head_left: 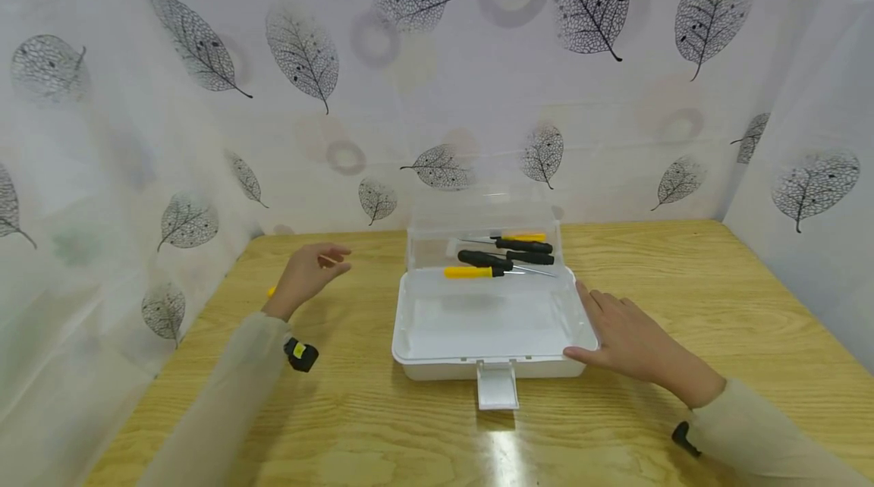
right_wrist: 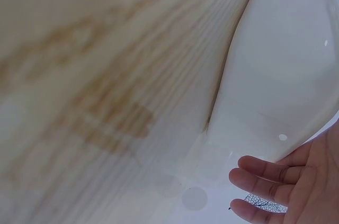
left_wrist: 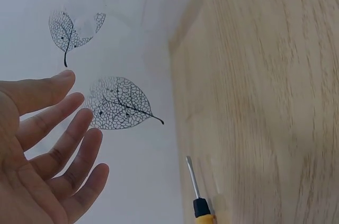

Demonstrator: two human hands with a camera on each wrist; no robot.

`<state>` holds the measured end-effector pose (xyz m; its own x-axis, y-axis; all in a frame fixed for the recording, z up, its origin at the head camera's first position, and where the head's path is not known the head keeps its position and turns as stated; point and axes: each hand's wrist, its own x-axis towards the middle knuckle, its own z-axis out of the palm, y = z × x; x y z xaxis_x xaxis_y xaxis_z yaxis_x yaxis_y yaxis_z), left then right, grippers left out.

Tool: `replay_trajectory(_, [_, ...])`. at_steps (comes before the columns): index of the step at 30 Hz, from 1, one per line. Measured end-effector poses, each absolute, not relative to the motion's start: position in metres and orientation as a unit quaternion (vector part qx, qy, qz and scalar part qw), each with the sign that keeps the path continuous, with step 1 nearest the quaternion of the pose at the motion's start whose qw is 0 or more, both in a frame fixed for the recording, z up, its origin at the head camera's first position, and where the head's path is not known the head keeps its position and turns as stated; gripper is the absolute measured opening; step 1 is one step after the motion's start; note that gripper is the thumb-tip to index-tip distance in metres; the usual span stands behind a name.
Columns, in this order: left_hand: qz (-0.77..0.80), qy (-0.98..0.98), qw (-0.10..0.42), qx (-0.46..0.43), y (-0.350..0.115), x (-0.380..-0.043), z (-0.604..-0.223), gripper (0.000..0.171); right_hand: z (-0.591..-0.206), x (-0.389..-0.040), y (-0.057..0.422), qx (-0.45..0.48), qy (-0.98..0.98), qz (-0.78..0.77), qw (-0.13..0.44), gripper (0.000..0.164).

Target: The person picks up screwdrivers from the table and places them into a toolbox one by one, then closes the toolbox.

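Note:
A white plastic box (head_left: 437, 370) stands with its clear lid (head_left: 437, 250) tipped back and its front latch (head_left: 497, 387) hanging down. Several screwdrivers with black or yellow handles, among them a yellow-handled screwdriver (head_left: 470, 272), lie across the lid and back rim. My right hand (head_left: 624, 335) rests against the box's right end, thumb at the front corner, fingers extended. To the left of the box, my left hand (head_left: 309, 274) hovers over the table with loosely bent fingers and nothing in them. Near it lies another yellow screwdriver (left_wrist: 203, 214), mostly hidden by that hand in the head view.
The wooden table (head_left: 355, 426) carries the box near its middle. A leaf-patterned curtain (head_left: 478, 92) closes off the back and both sides. Small black wrist devices, such as the left one (head_left: 301, 355), hang under both sleeves.

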<state>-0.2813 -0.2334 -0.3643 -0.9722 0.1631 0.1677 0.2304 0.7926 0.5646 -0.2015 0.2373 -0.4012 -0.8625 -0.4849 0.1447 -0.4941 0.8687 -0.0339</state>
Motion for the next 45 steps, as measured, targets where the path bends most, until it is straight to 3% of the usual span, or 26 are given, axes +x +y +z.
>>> replay_trajectory(45, [-0.296,-0.952,0.05,-0.065,-0.283,-0.295,-0.375,0.035,-0.4,-0.204,0.238,0.256,-0.964,0.027,0.064,0.101])
